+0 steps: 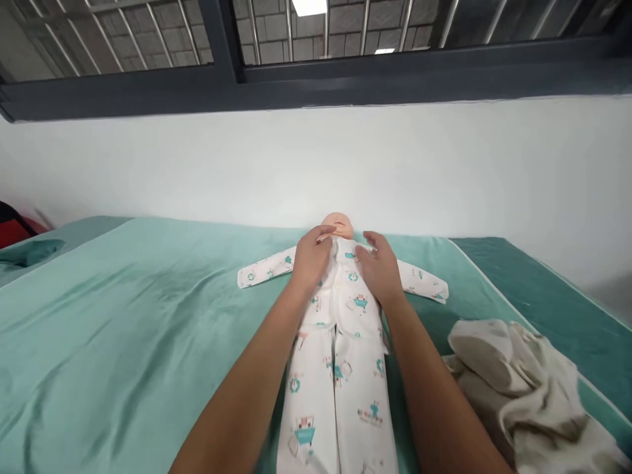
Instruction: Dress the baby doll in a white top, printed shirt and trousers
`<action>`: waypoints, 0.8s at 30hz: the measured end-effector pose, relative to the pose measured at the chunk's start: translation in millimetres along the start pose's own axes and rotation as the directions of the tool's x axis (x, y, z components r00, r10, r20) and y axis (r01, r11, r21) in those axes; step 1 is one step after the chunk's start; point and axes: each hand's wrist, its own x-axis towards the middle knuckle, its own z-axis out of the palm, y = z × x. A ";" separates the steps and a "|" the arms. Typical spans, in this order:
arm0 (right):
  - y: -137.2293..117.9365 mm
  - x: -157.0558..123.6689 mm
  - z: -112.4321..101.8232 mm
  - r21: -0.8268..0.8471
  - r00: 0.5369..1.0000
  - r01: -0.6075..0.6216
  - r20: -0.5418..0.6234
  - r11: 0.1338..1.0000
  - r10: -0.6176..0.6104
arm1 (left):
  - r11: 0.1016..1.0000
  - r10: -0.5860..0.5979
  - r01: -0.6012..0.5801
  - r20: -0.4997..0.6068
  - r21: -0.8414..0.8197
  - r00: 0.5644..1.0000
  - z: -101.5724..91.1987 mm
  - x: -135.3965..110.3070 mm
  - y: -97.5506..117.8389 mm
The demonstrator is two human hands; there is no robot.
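Note:
A baby doll (338,224) lies on its back, its head near the wall. White baby clothes with a green and orange print cover it: a long-sleeved top (351,283) with a front opening, and trousers (311,395) stretching toward me. Both sleeves spread flat to the sides. My left hand (312,260) rests by the collar on the left, fingers slightly curled and reaching under the doll's chin, thumb apart from them. Over the right shoulder of the top is my right hand (379,268), thumb and fingers apart, holding nothing.
The doll lies on a green bed sheet (123,316) with some wrinkles. A crumpled beige cloth (523,388) sits at the right, beside my right forearm. Behind stand a white wall (222,164) and a dark window frame (345,85). A red and black item (14,227) shows at the far left.

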 end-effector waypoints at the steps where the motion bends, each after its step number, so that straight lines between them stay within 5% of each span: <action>1: 3.2 2.0 1.8 0.022 0.999 -0.035 0.021 0.999 0.035 | 0.999 -0.004 0.003 0.013 0.051 1.000 2.5 6.4 -4.8; 7: 2.3 -10.3 4.5 0.073 0.993 0.003 0.119 0.997 -0.011 | 0.954 0.053 -0.082 0.105 0.288 0.993 6.3 6.4 -18.8; 24: 0.4 -7.4 6.5 0.038 0.981 0.050 0.187 0.998 -0.056 | 0.946 0.066 -0.096 0.107 0.311 0.992 4.8 2.4 -22.4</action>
